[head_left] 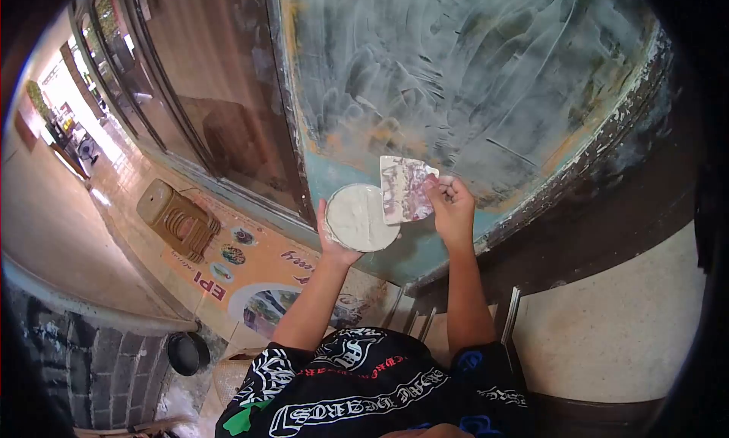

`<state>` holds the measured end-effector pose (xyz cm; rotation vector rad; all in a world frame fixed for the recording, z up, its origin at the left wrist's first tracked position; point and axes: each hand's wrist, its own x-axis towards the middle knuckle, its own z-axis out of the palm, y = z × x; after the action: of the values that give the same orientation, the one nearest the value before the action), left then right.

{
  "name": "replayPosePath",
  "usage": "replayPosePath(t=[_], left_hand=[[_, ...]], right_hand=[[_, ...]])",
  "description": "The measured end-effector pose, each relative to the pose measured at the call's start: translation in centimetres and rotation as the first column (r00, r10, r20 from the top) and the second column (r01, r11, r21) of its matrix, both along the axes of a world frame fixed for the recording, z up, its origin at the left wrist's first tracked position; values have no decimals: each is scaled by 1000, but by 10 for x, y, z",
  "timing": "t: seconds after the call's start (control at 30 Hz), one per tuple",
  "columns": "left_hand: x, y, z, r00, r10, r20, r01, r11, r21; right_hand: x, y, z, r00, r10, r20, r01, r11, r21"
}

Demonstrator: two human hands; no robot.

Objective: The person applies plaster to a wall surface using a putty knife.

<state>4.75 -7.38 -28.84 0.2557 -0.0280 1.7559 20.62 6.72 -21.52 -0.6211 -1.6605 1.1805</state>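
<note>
My left hand [334, 241] is wrapped round the side of a round tub of white putty [357, 219], its fingers at the left rim and underneath. In my right hand [454, 206] a flat putty scraper [405, 189], smeared with white and reddish-purple streaks, is pinched at its right edge. The scraper's lower left corner overlaps the right side of the tub in this view. The putty in the tub has a smoothed surface with a ridge across it. Behind both hands stands a wall [471, 81] patchily coated in grey-white over teal and orange.
Left of the wall is a dark-framed glass window [220, 96]. Below lie a printed banner [258, 267] and a brown plastic stool [176, 218]. A black bucket [188, 353] stands by the grey block wall [114, 370]. A dark ledge [562, 252] runs along the right.
</note>
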Motion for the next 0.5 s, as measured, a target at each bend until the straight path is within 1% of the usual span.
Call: replayPosePath(t=[0.03,0.07,0.13,0.2,0.23,0.27,0.33,0.37,0.47,0.5], left_hand=[[4,3,-2,1000,3,22,-2,999,-32],[7,6,-3,999,8,42,-6,998,-64],[9,16,-14,999,-4,37,7,997,-77],[10,20,-19,967,-86,239,78,996,46],[11,22,-18,993,-78,87,65,988,143],[9,21,-17,993,-75,89,61,988,143],[4,20,-13,950,-161,265,144,986,84],[5,21,-12,995,-71,68,72,997,-7],[5,21,-5,996,-31,80,35,999,-40],[4,21,-8,994,-41,106,43,999,-19]], right_hand=[[-1,-3,5,1000,-14,23,15,999,-37],[-3,-4,6,999,-26,26,27,999,-38],[-6,-8,6,993,37,115,-28,996,-81],[-10,-10,0,994,36,104,-27,995,-92],[-10,-11,-1,995,51,90,-40,992,-117],[-11,-12,-1,995,68,74,-57,988,-141],[-10,-13,5,994,47,103,-35,992,-117],[-9,-13,10,993,32,109,-20,994,-111],[-6,-2,15,996,14,94,-3,994,-110],[-4,2,19,997,9,77,-4,997,-72]])
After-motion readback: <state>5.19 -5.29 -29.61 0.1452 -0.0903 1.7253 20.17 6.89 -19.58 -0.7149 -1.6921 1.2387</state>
